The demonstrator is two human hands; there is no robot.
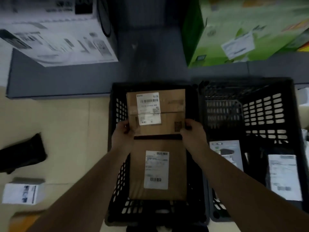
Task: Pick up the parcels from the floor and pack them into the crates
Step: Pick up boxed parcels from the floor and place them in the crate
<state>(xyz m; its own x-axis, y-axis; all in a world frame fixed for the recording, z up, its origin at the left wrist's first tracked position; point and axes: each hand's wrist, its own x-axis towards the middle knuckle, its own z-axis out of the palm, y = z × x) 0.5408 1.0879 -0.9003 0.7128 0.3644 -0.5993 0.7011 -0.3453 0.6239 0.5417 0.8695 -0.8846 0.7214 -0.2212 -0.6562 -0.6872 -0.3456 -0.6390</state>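
A brown cardboard parcel [168, 104] with a white label sits at the far end of the left black crate [117, 113]. My left hand [121, 133] grips its near left corner and my right hand [192, 131] grips its near right corner. A second brown parcel [138, 173] with a white label lies in the same crate, nearer to me. The right black crate [267, 108] holds a grey-white parcel [225, 151] and a dark parcel with a white label [284, 176].
On the tan floor to the left lie a black bag [21, 153], a small white box [20, 193] and a brown-orange parcel [23, 220]. Beyond the crates, a grey platform [66, 79] carries a large white box [55, 36] and a green box [242, 34].
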